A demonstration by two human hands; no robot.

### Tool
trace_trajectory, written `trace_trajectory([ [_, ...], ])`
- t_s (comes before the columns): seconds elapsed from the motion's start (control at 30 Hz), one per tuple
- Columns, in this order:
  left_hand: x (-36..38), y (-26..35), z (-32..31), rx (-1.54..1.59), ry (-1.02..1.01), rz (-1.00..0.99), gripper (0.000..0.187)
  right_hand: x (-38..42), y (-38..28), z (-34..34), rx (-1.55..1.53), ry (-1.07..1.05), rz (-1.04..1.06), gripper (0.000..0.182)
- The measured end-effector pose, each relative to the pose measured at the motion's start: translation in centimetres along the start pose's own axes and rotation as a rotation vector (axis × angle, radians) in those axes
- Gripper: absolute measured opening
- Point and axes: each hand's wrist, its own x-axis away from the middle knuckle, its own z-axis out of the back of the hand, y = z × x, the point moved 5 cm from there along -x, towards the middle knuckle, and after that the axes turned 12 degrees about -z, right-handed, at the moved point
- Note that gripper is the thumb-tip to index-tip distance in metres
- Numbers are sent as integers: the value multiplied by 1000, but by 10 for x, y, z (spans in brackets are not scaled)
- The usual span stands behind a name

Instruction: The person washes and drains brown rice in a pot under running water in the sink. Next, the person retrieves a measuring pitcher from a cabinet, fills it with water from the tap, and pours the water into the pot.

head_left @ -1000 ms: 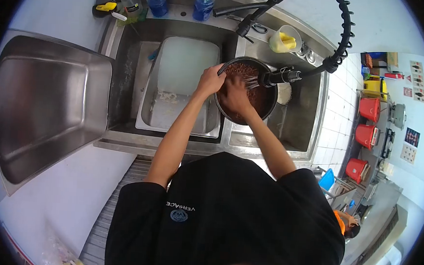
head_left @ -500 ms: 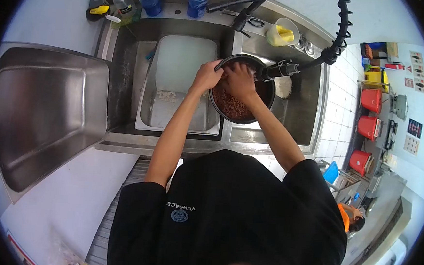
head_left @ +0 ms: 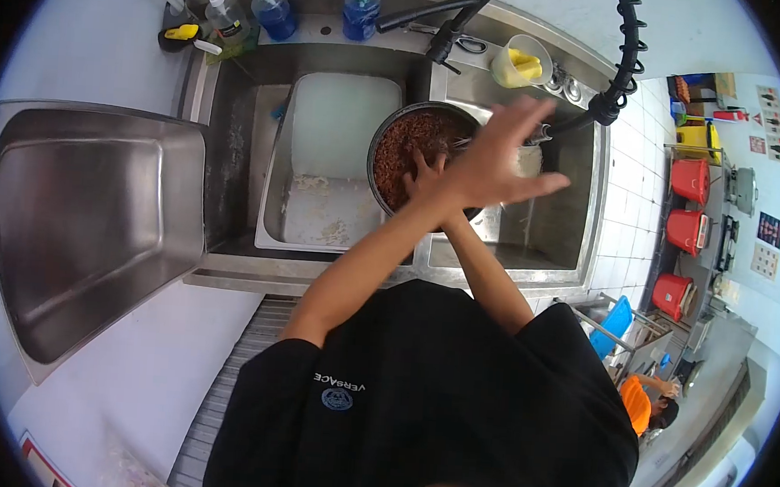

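Note:
A round black-rimmed pot (head_left: 372, 182) sits across the divider between the two sink basins. Reddish-brown grains (head_left: 394, 154) fill it, perhaps beans or red rice. Inside, my right hand (head_left: 430, 176) has its fingers spread among the grains. My left hand (head_left: 499, 161) is raised over the pot's right side, fingers apart and holding nothing; its forearm crosses above my right wrist. Just beyond its fingers is the black spray faucet (head_left: 547, 131), partly hidden by the hand. Water appears to run from it into the pot.
A steel pan (head_left: 270, 227) with cloudy water lies in the left basin. Soap bottles (head_left: 361, 14) and a clear tub (head_left: 501, 70) with yellow items line the back ledge. A large steel basin (head_left: 70, 215) stands left. Far right, a person in orange (head_left: 636, 406) works.
My left hand has let go of the pot's rim and swung right, over the pot towards the faucet. The pot has shifted slightly left. My right hand stays in the grains, lower in the pot.

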Motion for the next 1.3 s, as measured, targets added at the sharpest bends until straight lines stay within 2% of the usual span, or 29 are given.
trace_trajectory([
  [0.03, -8, 5, -15, 48, 8, 1, 66, 6, -14, 32, 121, -108, -220, 54],
  [0.07, -14, 6, -14, 53, 6, -6, 66, 7, -16, 36, 124, -102, -224, 54],
  [0.13, -24, -10, -16, 139, 36, 196, 47, 6, -7, 24, 146, -29, -94, 59],
  [0.17, -26, -10, -9, 137, 217, 12, 29, 3, 1, 9, 185, 41, -5, 62],
  [0.2, -28, -11, -5, 139, 206, 11, 29, 3, 7, 7, 178, 45, -13, 62],
  [0.23, -25, -10, 11, 74, 239, 14, 25, 7, 3, 19, 15, 129, 56, 64],
  [0.27, -24, -9, 27, 8, 273, 15, 21, 7, 1, 21, -49, 55, 17, 64],
  [0.33, -23, -8, 53, -77, 320, -40, 20, 9, -13, 42, -172, -83, -75, 64],
  [0.37, -23, -6, 67, -78, 320, -6, 22, 9, -18, 49, -82, -193, -176, 63],
  [0.4, -21, -12, 79, -102, 386, -79, 24, 11, -17, 48, 7, -304, -277, 62],
  [0.43, -16, -16, 95, -130, 369, 24, 25, 12, -16, 49, -11, -272, -273, 61],
  [0.5, -11, -26, 125, 88, 454, 112, 28, 14, -16, 50, -12, -260, -270, 60],
  [0.57, -7, -36, 163, 147, 412, 148, 28, 13, -16, 51, -13, -251, -264, 60],
  [0.63, -8, -33, 197, 152, 340, 144, 21, 13, -14, 50, -24, -267, -253, 60],
  [0.73, -16, -34, 244, 262, 214, 165, 28, 14, -13, 47, -12, -233, -242, 60],
  [0.77, -20, -41, 256, 320, 169, 172, 25, 14, -13, 47, -16, -231, -244, 60],
  [0.83, -27, -43, 255, 378, 122, 177, 24, 14, -13, 49, -24, -231, -242, 60],
  [0.9, -25, -50, 239, 126, 120, 201, 23, 14, -14, 51, -22, -229, -248, 60],
  [1.07, -11, -51, 193, 145, 104, 187, 17, 16, -12, 53, -44, -259, -249, 60],
  [1.13, -2, -45, 184, 108, 211, 168, 11, 16, -12, 54, -60, -209, -232, 59],
  [1.17, 9, -43, 183, 89, 191, 267, 25, 16, -11, 54, -65, -209, -235, 59],
  [1.2, 17, -44, 178, 86, 181, 267, 25, 17, -12, 57, -66, -215, -225, 58],
  [1.27, 38, -43, 171, 179, 419, -28, 47, 17, -12, 60, -77, -214, -223, 57],
  [1.3, 59, -58, 163, 103, 450, 159, 59, 17, -11, 61, -74, -216, -215, 56],
])
